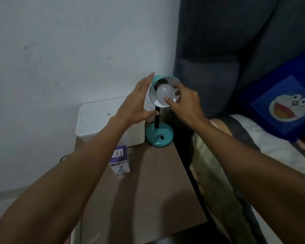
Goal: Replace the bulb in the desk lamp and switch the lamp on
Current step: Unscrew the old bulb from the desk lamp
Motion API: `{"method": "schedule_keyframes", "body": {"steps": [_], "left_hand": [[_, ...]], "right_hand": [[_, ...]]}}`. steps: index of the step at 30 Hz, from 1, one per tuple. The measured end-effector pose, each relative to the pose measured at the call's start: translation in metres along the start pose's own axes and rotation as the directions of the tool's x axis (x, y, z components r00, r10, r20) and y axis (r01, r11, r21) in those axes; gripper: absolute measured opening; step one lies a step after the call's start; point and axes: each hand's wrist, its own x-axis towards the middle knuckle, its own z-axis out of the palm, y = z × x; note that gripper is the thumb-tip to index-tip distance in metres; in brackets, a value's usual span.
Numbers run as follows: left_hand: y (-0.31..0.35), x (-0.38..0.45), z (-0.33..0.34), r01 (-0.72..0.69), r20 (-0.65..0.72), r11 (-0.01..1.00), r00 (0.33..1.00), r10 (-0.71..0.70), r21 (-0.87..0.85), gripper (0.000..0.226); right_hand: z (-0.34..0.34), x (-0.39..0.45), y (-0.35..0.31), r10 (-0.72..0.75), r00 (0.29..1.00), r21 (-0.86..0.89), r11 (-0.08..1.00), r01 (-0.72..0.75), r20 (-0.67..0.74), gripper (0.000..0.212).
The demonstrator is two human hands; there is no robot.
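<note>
In the head view, the right hand (185, 101) pinched the white bulb (164, 95) by its dome with fingertips (166, 99) spread round it, the bulb sitting inside the teal lamp's shade (173, 81), apparently so it could be turned in the socket; whether it was going in or coming out could not be told. The left hand (136, 104) was flat and unclenched against the shade's outer side, grasping nothing, likely bracing the tilted head. A purple bulb box (120, 161) stood on the bench (148, 191), within reach near the lamp base (159, 136).

White bulb (163, 95) in tilted teal lamp (159, 136) shade, seemingly unlit.
</note>
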Motion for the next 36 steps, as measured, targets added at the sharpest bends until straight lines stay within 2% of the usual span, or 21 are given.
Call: {"method": "schedule_keyframes", "body": {"steps": [4,8,12,14,17,19,22,24,26,29,33,36], "left_hand": [[-0.004,0.007,0.008,-0.050,0.006,0.999,0.999,0.050,0.000,0.121],[-0.012,0.012,0.013,-0.099,-0.048,0.995,0.994,0.100,0.016,0.104],[-0.017,0.013,0.017,-0.086,-0.061,0.996,0.994,0.087,0.013,0.098],[-0.018,0.013,0.016,-0.086,-0.064,0.996,0.994,0.085,-0.001,0.097],[-0.016,0.015,0.017,-0.104,-0.065,0.994,0.993,0.103,-0.013,0.097],[-0.017,0.015,0.018,-0.102,-0.072,0.995,0.992,0.100,-0.020,0.097],[-0.021,0.015,0.019,-0.103,-0.081,0.994,0.992,0.100,-0.036,0.096],[-0.021,0.015,0.019,-0.102,-0.080,0.994,0.992,0.099,-0.045,0.096],[-0.019,0.014,0.018,-0.100,-0.091,0.994,0.991,0.094,-0.054,0.095],[-0.019,0.013,0.017,-0.106,-0.106,0.993,0.989,0.099,-0.059,0.094],[-0.021,0.014,0.019,-0.115,-0.100,0.990,0.989,0.107,-0.080,0.094],[-0.021,0.015,0.020,-0.119,-0.110,0.989,0.988,0.109,-0.087,0.092]], "right_hand": [[0.005,0.001,-0.005,0.042,0.999,0.083,0.996,-0.042,0.002,0.058],[0.012,0.006,-0.010,0.087,0.995,0.147,0.986,-0.078,-0.055,0.061],[0.022,0.008,-0.015,0.144,0.987,0.155,0.979,-0.131,-0.077,0.060],[0.023,0.009,-0.018,0.125,0.990,0.115,0.986,-0.117,-0.071,0.056],[0.025,0.004,-0.020,-0.048,0.997,-0.058,0.997,0.044,-0.059,0.056],[0.027,0.001,-0.018,-0.106,0.991,-0.082,0.992,0.100,-0.077,0.061],[0.030,-0.002,-0.016,-0.017,0.995,0.031,0.999,0.021,-0.100,0.064],[0.031,0.001,-0.017,0.050,0.996,0.039,0.998,-0.047,-0.080,0.059],[0.032,0.002,-0.019,0.020,0.997,-0.008,1.000,-0.021,-0.078,0.056],[0.035,-0.002,-0.019,-0.061,0.995,-0.041,0.997,0.058,-0.075,0.063],[0.036,-0.001,-0.016,0.083,0.992,0.063,0.995,-0.077,-0.093,0.058],[0.033,0.000,-0.017,0.002,0.998,-0.019,1.000,-0.003,-0.066,0.059]]}}
